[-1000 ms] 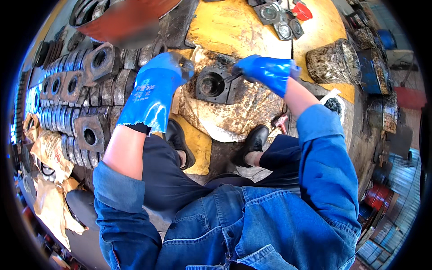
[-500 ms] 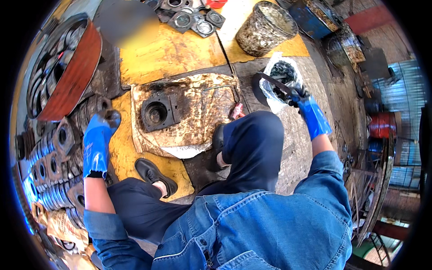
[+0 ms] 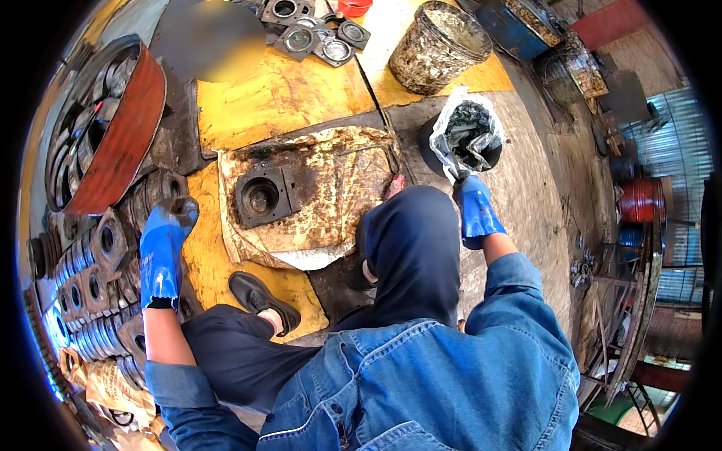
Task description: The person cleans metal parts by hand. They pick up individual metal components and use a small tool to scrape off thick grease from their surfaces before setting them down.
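My right hand (image 3: pixel 479 209), in a blue rubber glove, is closed round the handle of a dark, flat-bladed scraper (image 3: pixel 456 170). The scraper's far end reaches into a black bucket (image 3: pixel 430 154) lined with a clear plastic bag (image 3: pixel 492 120) holding dark, greasy stuff. On the left my left hand (image 3: pixel 164 244), also gloved in blue, hovers by several metal castings with its dark-smeared fingers curled together; nothing shows in them. Between my feet a square metal flange (image 3: pixel 263 197) with a round bore lies on a stained sack (image 3: pixel 335 203).
A dirt-caked bucket (image 3: pixel 429 56) stands beyond the lined one. Metal plates with round openings (image 3: pixel 299 39) lie at the far middle. A red-brown curved band (image 3: pixel 124 131) holds metal rings at far left. Stacked castings (image 3: pixel 90 286) line my left side. A red rag (image 3: pixel 396 186) lies beside my knee.
My right hand has come left and nearer to me, and the scraper has swung from lying across the bucket's mouth to pointing into it. My left hand has barely moved.
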Action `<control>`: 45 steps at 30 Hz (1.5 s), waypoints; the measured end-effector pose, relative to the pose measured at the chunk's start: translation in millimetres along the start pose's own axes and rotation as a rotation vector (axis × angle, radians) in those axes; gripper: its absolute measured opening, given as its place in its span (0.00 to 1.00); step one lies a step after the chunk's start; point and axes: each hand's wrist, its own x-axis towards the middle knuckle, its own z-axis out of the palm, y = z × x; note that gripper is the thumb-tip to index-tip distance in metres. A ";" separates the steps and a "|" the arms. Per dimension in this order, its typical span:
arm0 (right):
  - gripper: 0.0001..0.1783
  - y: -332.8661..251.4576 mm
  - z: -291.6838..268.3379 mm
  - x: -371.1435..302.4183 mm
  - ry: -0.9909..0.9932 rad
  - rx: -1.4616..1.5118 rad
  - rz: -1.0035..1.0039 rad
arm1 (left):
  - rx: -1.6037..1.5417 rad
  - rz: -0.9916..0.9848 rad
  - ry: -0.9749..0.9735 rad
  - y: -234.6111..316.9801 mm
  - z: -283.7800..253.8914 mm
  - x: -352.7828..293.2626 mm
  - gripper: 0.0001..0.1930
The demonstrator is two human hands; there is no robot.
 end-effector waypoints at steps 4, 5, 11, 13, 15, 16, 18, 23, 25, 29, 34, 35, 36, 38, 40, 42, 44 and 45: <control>0.08 116.1 -18.8 62.5 -0.119 0.367 -0.091 | 0.013 0.069 -0.020 -3.5 24.8 19.1 0.15; 0.09 95.7 -32.0 68.2 -0.198 0.370 -0.098 | 0.074 0.104 0.039 -8.2 25.5 21.8 0.15; 0.12 -169.0 -176.6 -30.3 -0.338 0.999 -0.223 | 0.206 -0.057 -0.025 4.2 -1.9 14.8 0.14; 0.10 -227.9 -176.1 -60.6 -0.433 1.056 -0.419 | 0.200 -0.111 -0.076 18.4 -10.3 9.7 0.16; 0.10 -277.9 -148.2 -73.8 -0.567 0.820 -0.606 | 0.232 -0.094 -0.113 24.6 -15.9 8.6 0.21; 0.10 -304.4 -122.6 -81.4 -0.687 0.818 -0.616 | 0.254 -0.119 -0.115 21.1 -20.6 4.5 0.21; 0.09 -346.2 -83.3 -94.7 -0.825 0.767 -0.580 | 0.226 -0.130 -0.058 23.3 -33.9 -7.9 0.20; 0.05 -391.3 6.1 -91.0 -0.894 0.644 -0.418 | 0.189 -0.230 -0.116 32.8 -33.9 -6.5 0.20; 0.04 -401.1 21.2 -83.8 -0.827 0.652 -0.509 | 0.187 -0.183 -0.163 29.8 -33.4 -3.3 0.19; 0.04 -423.1 52.4 -61.7 -0.734 0.769 -0.681 | 0.156 -0.165 -0.193 29.4 -33.6 -1.6 0.20; 0.07 -444.3 88.0 -37.6 -0.476 0.650 -1.237 | 0.156 -0.157 -0.184 35.3 -37.3 -3.6 0.21; 0.07 -449.1 85.5 -36.6 -0.439 0.514 -1.326 | 0.159 -0.164 -0.172 33.3 -35.8 -3.7 0.20; 0.07 -455.0 83.4 -44.7 -0.375 0.395 -1.402 | 0.163 -0.175 -0.160 31.2 -34.6 -4.3 0.20; 0.08 -457.6 85.8 -52.9 -0.285 0.246 -1.467 | 0.083 -0.131 -0.161 30.3 -32.9 -3.2 0.21; 0.08 -462.8 71.1 -70.3 -0.315 0.152 -1.470 | 0.089 -0.100 -0.158 23.1 -30.6 -0.7 0.21; 0.10 -458.1 41.6 -88.3 -0.384 0.016 -1.439 | 0.122 -0.169 -0.152 32.4 -34.5 -4.7 0.20; 0.11 -445.9 42.5 -80.3 -0.255 -0.166 -1.570 | 0.163 -0.186 -0.154 39.5 -35.8 -5.1 0.20; 0.11 -440.3 41.4 -79.2 -0.393 -0.050 -1.470 | 0.153 -0.173 -0.156 37.8 -33.3 -3.6 0.20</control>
